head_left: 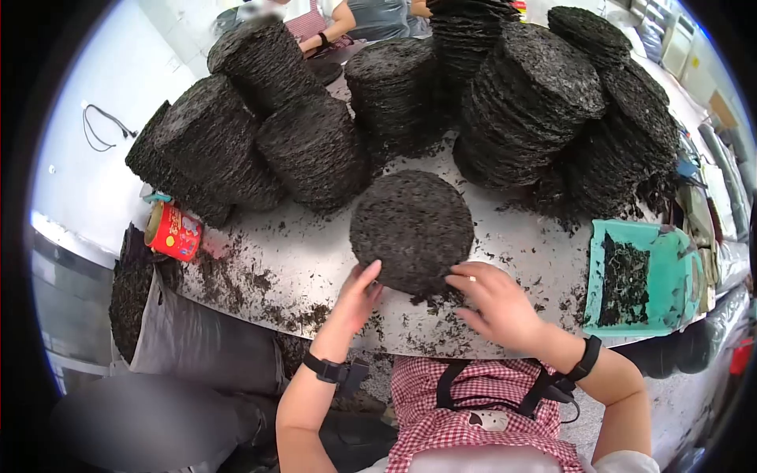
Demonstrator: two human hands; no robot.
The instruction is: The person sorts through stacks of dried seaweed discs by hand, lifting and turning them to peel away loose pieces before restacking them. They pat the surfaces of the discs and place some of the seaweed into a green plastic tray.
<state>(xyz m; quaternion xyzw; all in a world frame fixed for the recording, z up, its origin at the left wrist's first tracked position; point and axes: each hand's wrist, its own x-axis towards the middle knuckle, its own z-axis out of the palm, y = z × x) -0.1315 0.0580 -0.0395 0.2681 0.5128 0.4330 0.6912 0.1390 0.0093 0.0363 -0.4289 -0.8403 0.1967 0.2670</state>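
A round, dark, flaky disc that looks like a dried seaweed cake [412, 229] lies flat on the metal table in front of me. My left hand [359, 296] holds its lower-left edge, thumb on top and the other fingers partly hidden at the rim. At the lower-right edge, my right hand [497, 303] has its fingertips at the rim, the thumb held apart below. Whether more discs lie under this one is hard to see. Dark crumbs surround both hands.
Tall stacks of similar discs [311, 150] [528, 102] ring the back of the table [378, 327]. A red can [175, 232] stands left; a green bin [674, 276] with dark scraps sits right. Another person's arm [335, 27] shows behind the stacks.
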